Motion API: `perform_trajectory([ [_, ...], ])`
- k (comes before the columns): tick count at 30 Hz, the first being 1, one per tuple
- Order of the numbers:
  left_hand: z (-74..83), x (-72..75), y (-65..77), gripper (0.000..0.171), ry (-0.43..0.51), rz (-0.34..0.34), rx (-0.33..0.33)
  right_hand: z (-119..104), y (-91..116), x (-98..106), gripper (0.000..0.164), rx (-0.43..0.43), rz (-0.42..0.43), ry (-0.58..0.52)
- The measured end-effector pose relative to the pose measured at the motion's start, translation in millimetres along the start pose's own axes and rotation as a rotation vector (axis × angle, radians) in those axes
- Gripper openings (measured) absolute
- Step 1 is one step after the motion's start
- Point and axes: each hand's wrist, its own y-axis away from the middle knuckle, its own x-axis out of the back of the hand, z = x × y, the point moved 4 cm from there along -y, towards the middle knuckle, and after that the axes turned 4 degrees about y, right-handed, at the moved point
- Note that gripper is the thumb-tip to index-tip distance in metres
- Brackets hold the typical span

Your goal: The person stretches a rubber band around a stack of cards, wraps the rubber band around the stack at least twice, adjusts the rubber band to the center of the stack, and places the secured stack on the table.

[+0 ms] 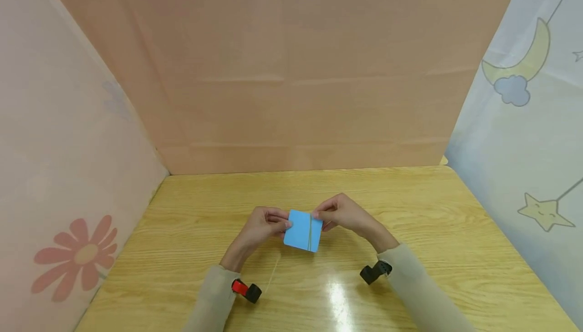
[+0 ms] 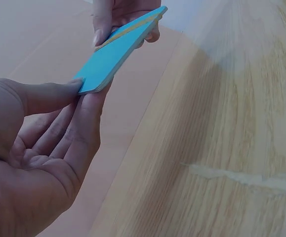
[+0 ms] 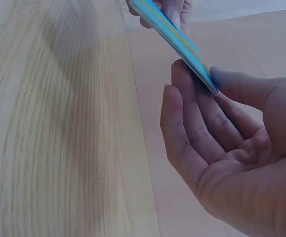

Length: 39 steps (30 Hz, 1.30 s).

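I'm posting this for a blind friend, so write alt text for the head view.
A person's left hand and right hand hold up a blue card stack above a wooden table. A tan band crosses the stack near the right hand.

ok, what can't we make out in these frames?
Underside of the blue stack: faces away, all views.
Layer count: edges too thin and blurred, right wrist view.
Left hand, fingertips: behind the stack, head view.
Sleeves: cut off by head view's bottom edge.
Pale streak: cut off by left wrist view's right edge.
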Motion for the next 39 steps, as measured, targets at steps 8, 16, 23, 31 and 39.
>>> perform_trajectory([
  [8,1.0,-2.5,-0.2,0.025,0.009,-0.037,0.002,-2.5,-1.4,-0.3,0.022,0.028,-0.019,0.032],
  [16,3.9,-2.5,0.4,0.023,-0.005,-0.080,-0.005,-5.9,-3.2,-1.5,0.018,0.079,-0.090,0.050],
  [23,4.8,-1.6,1.3,0.021,-0.038,-0.138,-0.012,-2.9,-2.2,-4.7,0.019,0.096,-0.132,0.034],
  [31,6.2,-3.3,2.0,0.019,-0.067,-0.160,-0.014,-0.7,-0.3,-9.7,0.018,0.113,-0.136,0.026],
  [39,10.0,-11.0,2.4,0.021,-0.083,-0.171,-0.031,-0.5,-0.6,-11.0,0.018,0.095,-0.106,0.050],
])
